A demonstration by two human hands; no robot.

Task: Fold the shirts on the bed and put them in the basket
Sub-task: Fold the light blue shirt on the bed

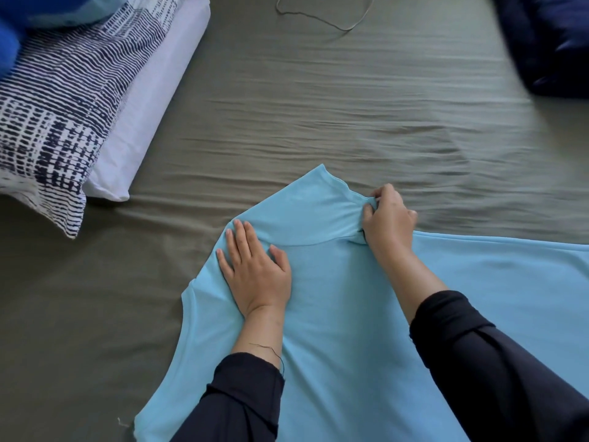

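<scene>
Left hand [258, 275] flat, fingers spread, pins the light-blue shirt [334, 314]; right hand [387, 218] pinches its sleeve beside — best folded taut inward.

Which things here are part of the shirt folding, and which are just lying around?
Job: shirt; left hand pressing it flat; right hand pinching its sleeve.
Lying about: pillows, cord, dark bedding.
</scene>
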